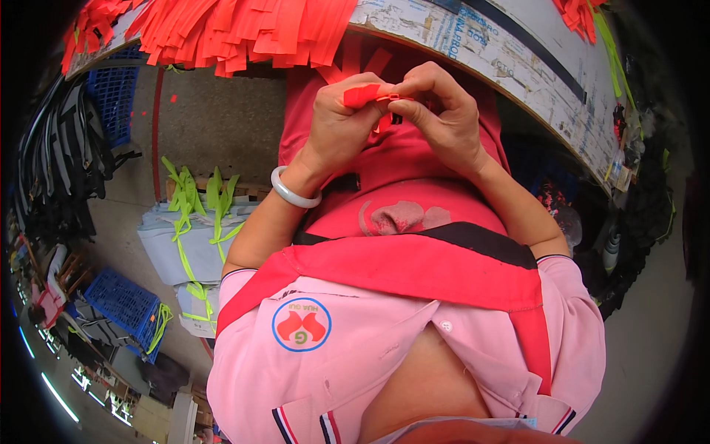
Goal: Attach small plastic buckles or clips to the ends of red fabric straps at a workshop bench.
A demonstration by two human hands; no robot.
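Note:
Above my lap, close to the table edge, both hands meet over a bright orange-red fabric strip (360, 95). My left hand (333, 126), with a pale bangle at its wrist, is closed around the strip, and a folded part shows over the thumb. My right hand (451, 126) pinches the strip's other end between thumb and fingertips. Between the fingertips sits a small red loop-like piece (394, 97), too small to make out fully. Something dark shows just below it. More strips of the same colour (251, 29) hang in a thick row over the table's edge at the far left.
The worktable (503, 55), covered with worn printed board, curves along the far side. Blue crates (122, 303) stand on the left, near a stack of pale sheets (166, 244) tied with yellow-green bands. Black and grey straps (66, 155) hang at far left. A red apron (414, 270) covers my lap.

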